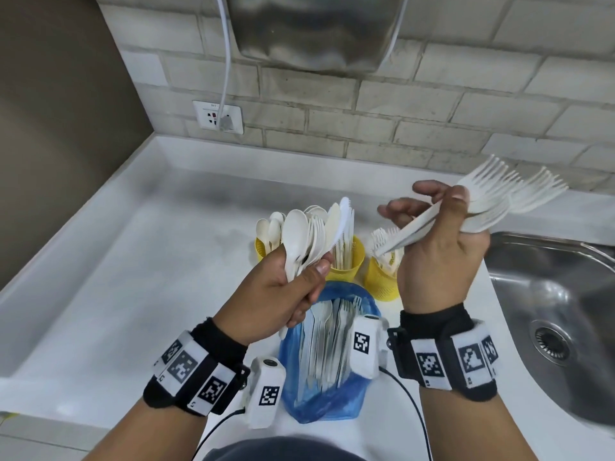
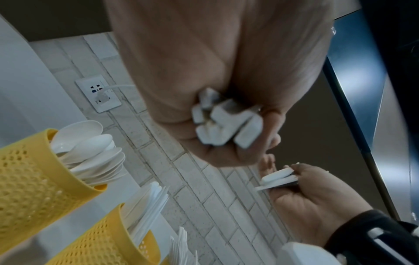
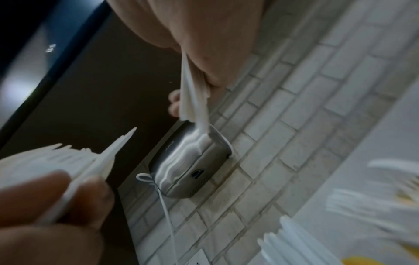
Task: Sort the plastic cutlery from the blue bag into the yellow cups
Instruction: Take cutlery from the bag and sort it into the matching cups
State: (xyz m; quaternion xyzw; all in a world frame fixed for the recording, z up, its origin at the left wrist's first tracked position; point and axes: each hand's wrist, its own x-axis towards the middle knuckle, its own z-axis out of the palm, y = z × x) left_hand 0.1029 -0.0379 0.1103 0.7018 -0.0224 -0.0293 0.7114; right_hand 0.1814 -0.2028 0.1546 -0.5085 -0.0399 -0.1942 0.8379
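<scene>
My left hand (image 1: 293,291) grips a mixed bundle of white cutlery (image 1: 312,237), spoons, forks and a knife, held upright above the blue bag (image 1: 324,354). The bundle's handle ends (image 2: 226,123) poke out of my fist in the left wrist view. My right hand (image 1: 442,247) grips a bunch of white forks (image 1: 492,201), tines pointing up and right. Three yellow cups stand behind the bag: the left cup (image 1: 261,249) holds spoons, the middle cup (image 1: 346,261) knives, the right cup (image 1: 382,277) forks. More cutlery lies inside the bag.
A steel sink (image 1: 559,314) lies to the right of the white counter (image 1: 133,261). On the tiled wall hang a metal hand dryer (image 1: 316,28) and a socket (image 1: 218,116) with a white cable plugged in.
</scene>
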